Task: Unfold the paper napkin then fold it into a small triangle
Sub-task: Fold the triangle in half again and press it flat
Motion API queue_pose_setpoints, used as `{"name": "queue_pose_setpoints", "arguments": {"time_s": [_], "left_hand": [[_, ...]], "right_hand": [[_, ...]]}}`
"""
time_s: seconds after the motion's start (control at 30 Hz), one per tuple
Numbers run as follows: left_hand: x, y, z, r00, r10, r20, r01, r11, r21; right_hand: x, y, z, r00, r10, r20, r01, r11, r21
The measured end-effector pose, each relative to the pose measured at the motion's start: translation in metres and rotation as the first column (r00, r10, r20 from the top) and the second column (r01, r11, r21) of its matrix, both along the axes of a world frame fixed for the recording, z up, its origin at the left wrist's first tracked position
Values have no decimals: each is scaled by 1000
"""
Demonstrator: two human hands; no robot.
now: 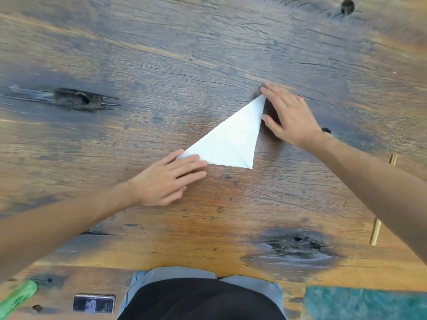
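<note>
While the napkin is lying flat as a triangle, both hands are working its ends.

Table point(161, 65): carrying the whole job, giving a hard surface to crease against.

Napkin point(227, 144): resting mid-table, already folded to a triangle, probably awaiting another fold to get smaller.

Right hand point(291, 118): spreading open at the far tip, fingertips point(265, 88) seeming to pin that corner, gripping nothing.

Left hand point(166, 179): lying flat and open on the near left corner, fingers point(191, 159) pressing the paper down so it is not sliding.
</note>
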State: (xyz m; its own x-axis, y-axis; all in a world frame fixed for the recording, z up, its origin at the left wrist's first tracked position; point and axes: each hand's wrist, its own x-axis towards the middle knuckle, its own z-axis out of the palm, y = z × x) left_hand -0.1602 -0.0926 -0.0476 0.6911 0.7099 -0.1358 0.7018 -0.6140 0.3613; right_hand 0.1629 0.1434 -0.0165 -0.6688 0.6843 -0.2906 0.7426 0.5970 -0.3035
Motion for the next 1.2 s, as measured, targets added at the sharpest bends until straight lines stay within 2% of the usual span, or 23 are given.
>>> {"name": "queue_pose_setpoints", "arguments": {"time_s": [0.07,0.13,0.33,0.67,0.9,1.03,1.1,1.2], "left_hand": [[3,-5,5,978,203,53,-202,979,-10],[9,-8,10,940,335,73,-334,942,-25],[36,-8,21,826,563,-21,-560,817,-135],[57,6,27,789,608,-92,-614,771,-172],[56,9,30,780,617,-105,-625,761,-174],[58,9,33,767,633,-101,-640,746,-181],[59,8,34,759,646,-86,-647,730,-222],[62,7,33,712,702,-1,-665,674,-324]], "right_hand": [[-5,8,3,1000,7,9,-7,999,-47],[-12,13,4,999,41,35,-38,996,-77],[-27,27,8,986,116,122,-108,991,-74],[-47,31,17,969,99,228,-64,986,-156],[-55,28,20,931,129,340,-116,992,-58],[-60,27,28,951,50,305,-5,989,-149],[-60,27,35,962,-29,271,90,972,-218],[-54,21,46,971,-138,196,180,958,-222]]}}
